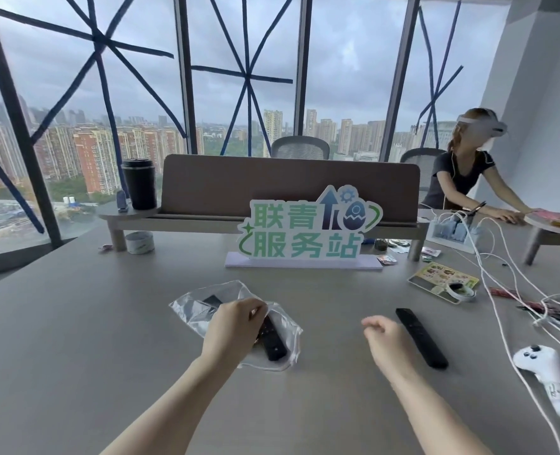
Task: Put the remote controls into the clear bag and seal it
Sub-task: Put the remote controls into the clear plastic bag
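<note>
A crumpled clear bag [196, 307] lies on the grey table [75, 323] left of centre. A black remote [272, 343] sits in it, its near end at the bag's mouth; another dark remote [212, 301] shows through the plastic farther back. My left hand [235, 323] rests on the bag, fingers pinched on its edge over the remote. A second long black remote [421, 336] lies loose on the table to the right. My right hand [387, 336] hovers just left of it, fingers loosely curled and holding nothing.
A green-lettered sign [308, 231] on a white base stands behind the bag. At right lie white cables [502, 284], a white game controller [544, 359], a tape roll on a leaflet [459, 289] and a charger box. A person sits at the far right. A black tumbler [139, 183] stands on the shelf.
</note>
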A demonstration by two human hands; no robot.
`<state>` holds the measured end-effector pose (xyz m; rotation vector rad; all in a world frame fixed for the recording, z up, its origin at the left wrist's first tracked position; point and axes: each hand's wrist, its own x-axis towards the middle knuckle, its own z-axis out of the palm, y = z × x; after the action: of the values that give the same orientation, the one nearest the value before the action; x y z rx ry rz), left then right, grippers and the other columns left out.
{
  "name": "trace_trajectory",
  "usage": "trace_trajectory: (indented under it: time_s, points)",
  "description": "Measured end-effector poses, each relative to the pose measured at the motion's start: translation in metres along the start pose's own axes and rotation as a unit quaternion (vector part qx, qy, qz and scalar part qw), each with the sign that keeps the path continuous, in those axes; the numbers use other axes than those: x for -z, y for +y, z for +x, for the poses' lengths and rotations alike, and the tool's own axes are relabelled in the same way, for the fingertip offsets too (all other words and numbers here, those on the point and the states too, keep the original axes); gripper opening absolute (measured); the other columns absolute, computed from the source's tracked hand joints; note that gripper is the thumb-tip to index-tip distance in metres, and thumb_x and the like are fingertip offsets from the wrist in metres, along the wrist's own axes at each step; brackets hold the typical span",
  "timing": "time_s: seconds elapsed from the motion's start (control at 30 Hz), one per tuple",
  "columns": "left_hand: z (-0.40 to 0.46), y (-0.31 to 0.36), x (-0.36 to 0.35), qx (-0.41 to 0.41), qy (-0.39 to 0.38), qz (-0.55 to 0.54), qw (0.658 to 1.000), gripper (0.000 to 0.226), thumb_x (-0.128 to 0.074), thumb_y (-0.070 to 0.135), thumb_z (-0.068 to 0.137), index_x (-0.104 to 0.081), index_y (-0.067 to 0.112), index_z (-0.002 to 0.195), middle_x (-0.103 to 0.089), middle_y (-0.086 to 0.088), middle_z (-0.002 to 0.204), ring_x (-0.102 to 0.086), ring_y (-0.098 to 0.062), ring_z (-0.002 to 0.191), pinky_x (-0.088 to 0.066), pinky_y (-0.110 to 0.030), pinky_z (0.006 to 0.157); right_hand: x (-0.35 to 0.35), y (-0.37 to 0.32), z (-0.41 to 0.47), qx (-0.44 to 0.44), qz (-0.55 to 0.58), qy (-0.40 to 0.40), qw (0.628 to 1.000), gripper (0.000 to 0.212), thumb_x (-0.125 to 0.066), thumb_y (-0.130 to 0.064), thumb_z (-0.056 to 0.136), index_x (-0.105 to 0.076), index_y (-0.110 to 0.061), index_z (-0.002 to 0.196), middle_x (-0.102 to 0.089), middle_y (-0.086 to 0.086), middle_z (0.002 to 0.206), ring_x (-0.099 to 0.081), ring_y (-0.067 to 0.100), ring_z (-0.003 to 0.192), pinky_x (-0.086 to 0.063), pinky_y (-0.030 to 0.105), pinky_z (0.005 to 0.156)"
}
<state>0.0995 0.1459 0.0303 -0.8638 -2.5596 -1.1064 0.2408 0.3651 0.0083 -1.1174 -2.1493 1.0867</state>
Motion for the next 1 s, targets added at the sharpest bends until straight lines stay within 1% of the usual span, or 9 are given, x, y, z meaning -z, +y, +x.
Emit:
trace_trajectory:
  time_s: [0.1,0.33,0.4,0.47,0.53,0.7,0.8,0.9,1.0]
  points:
    - [-0.003,0.0,-0.006,0.003,-0.005,0.006,1.0,0.022,-0.052,0.032,0.088,-0.07,0.022,0.077,-0.06,0.005,0.059,-0.055,-0.022,0.061,-0.044,-0.033,0.057,0.034,0.036,0.032,-0.041,-0.169,0.063,0.983,0.033,-0.047,-0.036,0.091,-0.063,-0.016,0.113,-0.06,0.013,0.113,-0.062,0.036,0.1,-0.048,0.037,0.081]
    - [-0.013,-0.005,-0.008,0.013,-0.013,0.019,1.0,0.019,-0.055,0.038,0.088,-0.072,0.031,0.091,-0.072,-0.001,0.075,-0.064,-0.027,0.077,-0.046,-0.032,0.061,0.045,0.08,0.049,-0.117,-0.265,0.047,0.956,0.039,-0.064,-0.043,0.079,-0.056,-0.011,0.101,-0.065,0.013,0.098,-0.065,0.035,0.09,-0.055,0.041,0.078]
    - [-0.017,-0.01,-0.007,0.014,-0.017,0.028,0.999,0.018,-0.055,0.037,0.088,-0.071,0.031,0.09,-0.069,0.001,0.072,-0.063,-0.027,0.076,-0.045,-0.032,0.059,0.048,0.075,0.045,-0.103,-0.195,-0.02,0.975,0.029,-0.061,-0.038,0.082,-0.053,-0.011,0.09,-0.064,0.007,0.076,-0.063,0.027,0.066,-0.049,0.03,0.058]
    - [-0.019,-0.014,-0.005,0.01,-0.022,0.042,0.999,0.02,-0.053,0.038,0.088,-0.069,0.027,0.084,-0.061,0.001,0.064,-0.06,-0.028,0.071,-0.041,-0.032,0.055,0.052,0.055,0.03,-0.107,-0.014,-0.123,0.987,0.023,-0.057,-0.03,0.089,-0.049,-0.011,0.082,-0.051,0.004,0.055,-0.039,0.017,0.039,-0.027,0.02,0.042]
    - [-0.019,-0.015,-0.004,0.011,-0.02,0.039,0.999,0.024,-0.052,0.038,0.088,-0.065,0.021,0.078,-0.057,-0.001,0.058,-0.056,-0.026,0.063,-0.04,-0.032,0.052,0.059,0.03,0.005,-0.114,0.14,-0.235,0.955,0.021,-0.055,-0.026,0.092,-0.045,-0.013,0.079,-0.04,0.003,0.048,-0.02,0.012,0.034,-0.013,0.017,0.041]
    - [-0.013,-0.008,0.002,0.017,-0.005,0.032,0.999,0.027,-0.052,0.034,0.089,-0.064,0.018,0.071,-0.046,0.0,0.048,-0.043,-0.016,0.05,-0.03,-0.03,0.045,0.028,-0.024,-0.046,-0.085,0.136,-0.451,0.878,0.024,-0.056,-0.025,0.09,-0.047,-0.017,0.069,-0.03,0.0,0.048,-0.013,0.01,0.037,-0.01,0.018,0.036]
    - [-0.014,-0.008,0.006,0.007,-0.005,0.029,1.0,0.025,-0.053,0.034,0.089,-0.066,0.021,0.073,-0.05,0.003,0.05,-0.047,-0.017,0.052,-0.034,-0.03,0.047,-0.025,-0.047,-0.059,-0.077,0.109,-0.438,0.889,0.025,-0.062,-0.032,0.088,-0.05,-0.02,0.07,-0.036,-0.003,0.048,-0.017,0.009,0.037,-0.012,0.018,0.035]
    - [-0.013,-0.014,0.01,0.002,-0.006,0.025,1.0,0.021,-0.053,0.034,0.09,-0.073,0.027,0.088,-0.071,0.005,0.074,-0.062,-0.02,0.071,-0.047,-0.032,0.059,-0.068,-0.061,-0.068,-0.065,0.165,-0.395,0.902,0.019,-0.06,-0.033,0.093,-0.063,-0.019,0.08,-0.06,0.0,0.061,-0.025,0.009,0.036,-0.019,0.018,0.036]
    - [-0.012,-0.026,0.012,-0.012,0.001,0.019,1.0,0.022,-0.053,0.034,0.09,-0.072,0.029,0.082,-0.073,0.004,0.08,-0.062,-0.022,0.074,-0.04,-0.03,0.058,-0.079,-0.058,-0.068,0.016,0.107,-0.241,0.964,0.021,-0.059,-0.022,0.09,-0.07,-0.017,0.073,-0.066,-0.003,0.059,-0.045,0.01,0.043,-0.038,0.025,0.048]
